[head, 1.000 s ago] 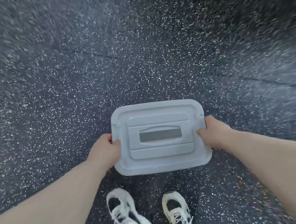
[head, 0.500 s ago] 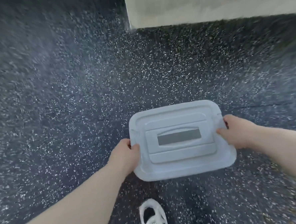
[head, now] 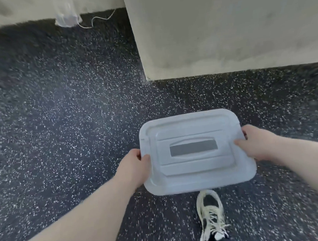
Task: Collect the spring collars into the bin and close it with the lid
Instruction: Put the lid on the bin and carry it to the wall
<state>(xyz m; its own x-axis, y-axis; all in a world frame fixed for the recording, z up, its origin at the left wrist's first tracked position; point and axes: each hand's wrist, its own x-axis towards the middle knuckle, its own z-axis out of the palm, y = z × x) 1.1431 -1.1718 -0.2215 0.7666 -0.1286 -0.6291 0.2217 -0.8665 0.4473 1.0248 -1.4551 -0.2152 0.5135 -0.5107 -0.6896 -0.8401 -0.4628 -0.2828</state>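
In the lower right of the frame the pale grey lid [head: 197, 151] covers the bin, which is hidden beneath it, and is carried level above the speckled dark floor [head: 61, 126], with one white shoe [head: 211, 216] below it. The left hand [head: 133, 170] grips the lid's left edge, thumb on top, and the right hand [head: 256, 142] grips the right edge likewise. No spring collars are visible, so collecting and closing look done; I judge the bin is being carried, and the next move calls for setting it down level, perhaps near the cream wall [head: 223, 32] at upper right.
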